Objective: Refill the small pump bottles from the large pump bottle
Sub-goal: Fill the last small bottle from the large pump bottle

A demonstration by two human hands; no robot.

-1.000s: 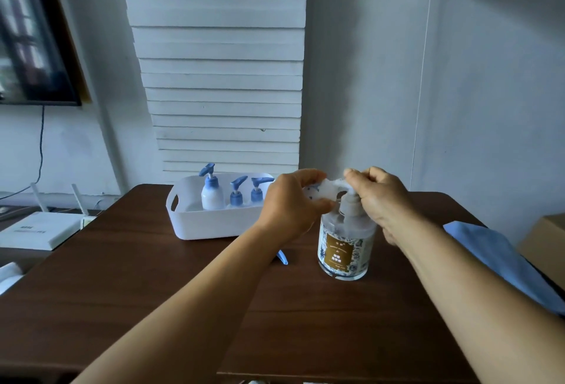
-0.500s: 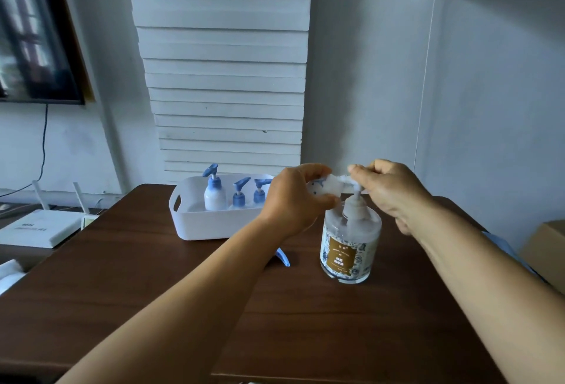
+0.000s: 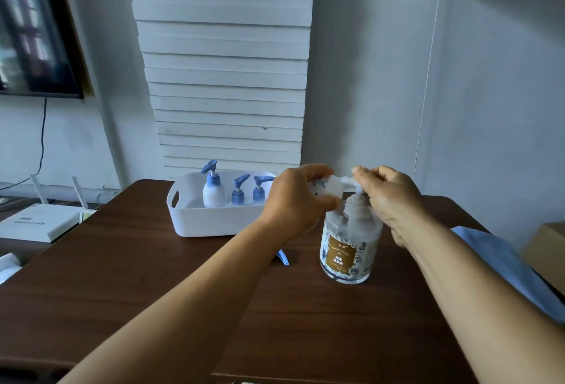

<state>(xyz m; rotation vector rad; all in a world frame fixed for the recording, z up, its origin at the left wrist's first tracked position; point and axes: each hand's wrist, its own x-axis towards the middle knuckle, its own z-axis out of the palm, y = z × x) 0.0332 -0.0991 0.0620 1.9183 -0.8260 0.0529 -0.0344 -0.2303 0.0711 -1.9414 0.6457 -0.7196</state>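
Beside the white tray (image 3: 195,224), to its right on the table (image 3: 122,292), the large pump bottle (image 3: 348,249) stands upright. Over its pump, the left hand (image 3: 293,200) grips a small bottle (image 3: 328,186) lying sideways, mouth toward the nozzle, which the right hand (image 3: 394,200) pinches. Three small pump bottles (image 3: 235,191) wait inside the tray. Since half a second ago, both hands have sunk slightly, pressing the pump.

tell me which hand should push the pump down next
Right. The right hand already sits on the pump head of the big bottle, while the left hand holds the small bottle at the spout.
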